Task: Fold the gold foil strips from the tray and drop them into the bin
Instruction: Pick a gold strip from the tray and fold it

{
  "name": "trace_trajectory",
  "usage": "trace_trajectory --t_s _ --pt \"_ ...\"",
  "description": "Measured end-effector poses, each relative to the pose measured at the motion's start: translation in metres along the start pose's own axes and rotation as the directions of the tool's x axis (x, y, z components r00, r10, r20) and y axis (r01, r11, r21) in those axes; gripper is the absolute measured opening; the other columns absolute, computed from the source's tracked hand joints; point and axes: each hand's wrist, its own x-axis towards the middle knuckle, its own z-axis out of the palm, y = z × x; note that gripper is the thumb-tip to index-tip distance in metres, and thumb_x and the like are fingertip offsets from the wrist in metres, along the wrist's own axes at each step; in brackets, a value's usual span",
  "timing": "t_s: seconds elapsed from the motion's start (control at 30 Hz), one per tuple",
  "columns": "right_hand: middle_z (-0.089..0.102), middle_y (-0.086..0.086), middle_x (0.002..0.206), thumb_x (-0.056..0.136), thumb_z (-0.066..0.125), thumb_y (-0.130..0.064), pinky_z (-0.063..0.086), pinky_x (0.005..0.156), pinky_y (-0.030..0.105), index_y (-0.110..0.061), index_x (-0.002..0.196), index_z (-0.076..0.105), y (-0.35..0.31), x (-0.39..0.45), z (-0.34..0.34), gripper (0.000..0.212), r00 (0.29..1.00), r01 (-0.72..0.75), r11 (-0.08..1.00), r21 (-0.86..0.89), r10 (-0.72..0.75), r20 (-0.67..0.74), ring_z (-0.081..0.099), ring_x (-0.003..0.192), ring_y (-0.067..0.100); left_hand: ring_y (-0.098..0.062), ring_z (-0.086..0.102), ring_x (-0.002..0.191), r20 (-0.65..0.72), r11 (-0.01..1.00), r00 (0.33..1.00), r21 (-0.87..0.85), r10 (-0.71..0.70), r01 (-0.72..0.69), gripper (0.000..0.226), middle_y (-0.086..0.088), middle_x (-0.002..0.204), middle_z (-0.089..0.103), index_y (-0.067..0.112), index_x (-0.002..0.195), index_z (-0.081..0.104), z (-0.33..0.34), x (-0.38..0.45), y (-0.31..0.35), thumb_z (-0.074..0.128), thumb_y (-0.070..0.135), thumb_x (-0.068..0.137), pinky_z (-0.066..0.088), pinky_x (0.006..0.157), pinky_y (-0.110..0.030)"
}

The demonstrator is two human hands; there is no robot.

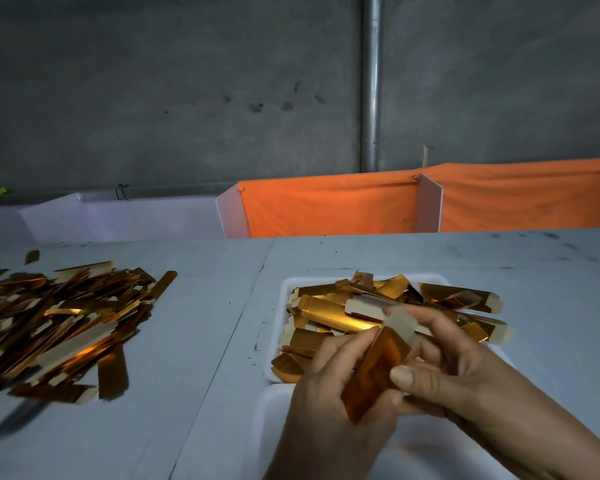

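Together the left hand [329, 386] and right hand [465, 372] pinch a creased, shiny gold foil strip [374, 368] with pale tabs.

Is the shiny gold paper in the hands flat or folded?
Folded. The gold foil strip is bent into a box-like shape, held between the left hand and right hand.

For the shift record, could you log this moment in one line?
both hands hold gold strip | over white tray | loose pile left

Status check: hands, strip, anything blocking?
Left hand and right hand both pinching one gold foil strip, mid-fold. Held over white tray of folded pieces. Nothing in the way.
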Motion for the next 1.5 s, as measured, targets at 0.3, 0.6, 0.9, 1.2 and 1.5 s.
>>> trace_trajectory --t_s 0.3,0.6,0.9,1.2,1.5 --pt "0.051 -0.018 0.101 0.077 0.076 -0.023 0.056 0.073 0.023 -0.042 0.095 0.054 0.008 0.0 0.014 0.035 0.941 0.1 0.714 -0.693 -0.293 -0.167 0.057 0.09 -0.007 -0.011 0.062 0.088 -0.046 0.826 0.99 0.557 0.137 -0.088 0.061 0.001 0.102 0.067 0.012 0.114 0.067 0.011 0.001 0.0 0.089 0.013 0.058 0.032 0.067 0.004" --pt "0.068 0.009 0.073 0.08 0.075 -0.018 0.056 0.085 0.046 -0.025 0.089 0.068 0.017 0.01 0.001 0.014 0.962 -0.053 0.906 -0.419 -0.066 -0.265 0.071 0.078 0.022 -0.016 0.069 0.072 -0.008 0.722 0.984 0.681 0.177 -0.124 0.066 -0.003 0.083 0.071 0.005 0.097 0.074 0.014 0.004 0.001 0.095 0.01 0.034 0.053 0.055 -0.018" --pt "0.066 0.026 0.091 0.077 0.073 -0.007 0.059 0.066 0.028 -0.012 0.077 0.073 0.012 0.009 -0.004 0.006 0.974 -0.094 0.975 -0.199 0.049 -0.22 0.07 0.083 0.032 -0.014 0.069 0.075 0.048 0.694 0.973 0.693 0.225 -0.195 0.064 -0.002 0.085 0.072 0.006 0.097 0.074 0.011 0.003 -0.005 0.094 0.006 0.037 0.055 0.057 -0.017" --pt "0.074 0.005 0.092 0.09 0.061 -0.015 0.056 0.068 0.021 -0.014 0.081 0.077 0.014 0.01 -0.004 0.019 0.982 -0.12 0.971 -0.206 0.086 -0.168 0.07 0.086 0.014 -0.012 0.068 0.076 0.056 0.675 0.958 0.698 0.28 -0.238 0.057 0.001 0.085 0.071 0.008 0.098 0.074 0.012 0.002 -0.005 0.093 0.01 0.044 0.054 0.059 -0.017" --pt "0.073 0.013 0.099 0.084 0.061 -0.018 0.058 0.079 0.031 -0.004 0.083 0.075 0.01 0.008 -0.002 0.02 0.99 -0.116 0.992 0.039 0.119 -0.072 0.07 0.097 0.019 -0.013 0.069 0.081 0.053 0.725 0.947 0.629 0.318 -0.279 0.061 0.0 0.091 0.071 0.008 0.105 0.071 0.009 0.0 -0.006 0.091 0.005 0.048 0.058 0.061 -0.024"
